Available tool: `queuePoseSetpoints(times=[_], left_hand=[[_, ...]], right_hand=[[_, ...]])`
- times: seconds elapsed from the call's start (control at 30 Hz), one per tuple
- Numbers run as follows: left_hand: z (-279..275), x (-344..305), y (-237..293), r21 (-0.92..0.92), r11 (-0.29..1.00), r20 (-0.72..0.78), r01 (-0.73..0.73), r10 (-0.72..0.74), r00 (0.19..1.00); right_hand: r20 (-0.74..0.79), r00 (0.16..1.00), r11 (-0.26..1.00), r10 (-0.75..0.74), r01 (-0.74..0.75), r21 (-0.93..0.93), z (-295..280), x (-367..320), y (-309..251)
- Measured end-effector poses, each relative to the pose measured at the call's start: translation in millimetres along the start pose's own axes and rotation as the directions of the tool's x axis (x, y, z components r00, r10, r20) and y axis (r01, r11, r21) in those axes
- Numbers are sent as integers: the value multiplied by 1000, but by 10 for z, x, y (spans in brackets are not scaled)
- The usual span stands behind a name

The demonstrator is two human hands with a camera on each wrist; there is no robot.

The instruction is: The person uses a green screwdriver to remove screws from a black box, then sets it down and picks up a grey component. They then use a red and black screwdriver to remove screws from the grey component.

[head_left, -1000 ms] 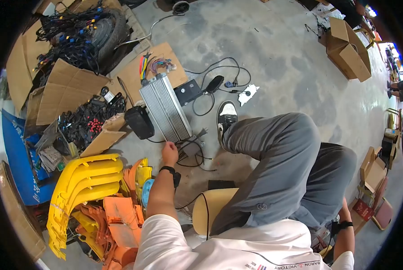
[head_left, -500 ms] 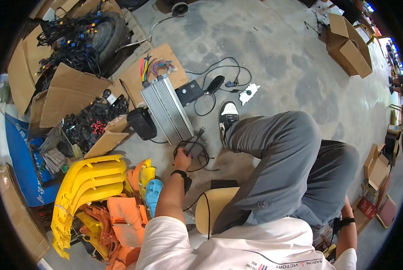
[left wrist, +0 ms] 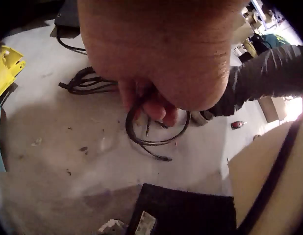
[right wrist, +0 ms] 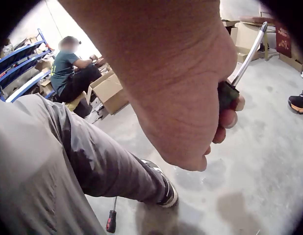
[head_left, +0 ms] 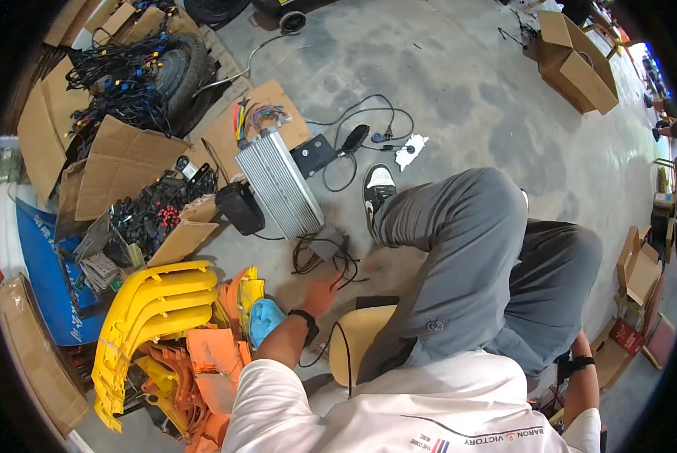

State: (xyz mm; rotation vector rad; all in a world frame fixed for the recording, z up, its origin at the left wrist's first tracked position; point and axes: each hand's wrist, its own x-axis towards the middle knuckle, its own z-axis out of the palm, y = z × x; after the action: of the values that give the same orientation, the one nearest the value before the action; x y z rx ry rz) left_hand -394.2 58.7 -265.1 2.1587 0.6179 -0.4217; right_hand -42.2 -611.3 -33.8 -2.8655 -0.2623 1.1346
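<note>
My left hand is low over the floor beside a tangle of black cable and a grey adapter block. In the left wrist view the fingers of that hand curl round a looped black cable, whose loose end hangs below. Past my knee, my right hand is mostly hidden in the head view. The right wrist view shows this hand gripping a screwdriver by its dark handle, the metal shaft pointing up. A finned silver box lies beyond the tangle.
A black case and small black box flank the silver box. Yellow panels and orange parts are stacked at left, near an open carton. Another screwdriver lies by my shoe. A person sits farther off.
My left hand has moved from the near end of the silver box, past the tangle, to its near right side, towards my body. The cable and adapter have shifted slightly.
</note>
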Motion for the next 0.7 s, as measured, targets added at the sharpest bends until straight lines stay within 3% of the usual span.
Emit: queuePoseSetpoints(times=[0.13, 0.2, 0.23, 0.3, 0.33, 0.4, 0.43, 0.5, 0.53, 0.6, 0.67, 0.7], left_hand=[[48, -232, -80, -54, 994, 111, -95, 101, 989], [133, -399, -376, 49, 986, 265, -159, 141, 954], [122, -427, -491, 50, 985, 266, -162, 144, 953], [99, -514, -726, 389, 904, 616, -179, -110, 780], [126, -585, -874, 386, 905, 619, -179, -110, 777], [144, -722, -1090, 585, 809, 620, -59, -399, 676], [118, -793, -1148, 584, 810, 620, -58, -398, 676], [56, -871, -1214, 722, 692, 571, -13, -585, 576], [67, -852, -1255, 722, 692, 571, -13, -586, 575], [95, -751, -1336, 766, 643, 492, -3, -583, 646], [-331, -243, -584, 660, 743, 468, 109, -520, 714], [-420, -81, -422, 477, 849, 285, 229, -395, 873]], right_hand=[[5, 1000, 1000, 10, -10, -3, 22, -54, -6], [7, 1000, 1000, 14, -14, -3, 26, -51, -32], [7, 1000, 1000, 16, -16, -2, 21, -67, -31], [12, 1000, 1000, 22, -22, -7, 46, -85, -32], [14, 1000, 1000, 26, -25, -6, 40, -101, -21], [19, 999, 999, 42, -42, -9, 28, -71, -61], [24, 999, 999, 40, -40, -4, 35, -44, -98], [27, 999, 999, 34, -34, -18, 49, -88, -52], [35, 999, 999, 42, -41, -21, 45, -124, -28], [42, 998, 999, 40, -39, -27, 64, -102, -47], [48, 998, 999, 36, -34, -41, 63, -52, -44], [55, 998, 998, 32, -29, -48, 77, -36, -65]])
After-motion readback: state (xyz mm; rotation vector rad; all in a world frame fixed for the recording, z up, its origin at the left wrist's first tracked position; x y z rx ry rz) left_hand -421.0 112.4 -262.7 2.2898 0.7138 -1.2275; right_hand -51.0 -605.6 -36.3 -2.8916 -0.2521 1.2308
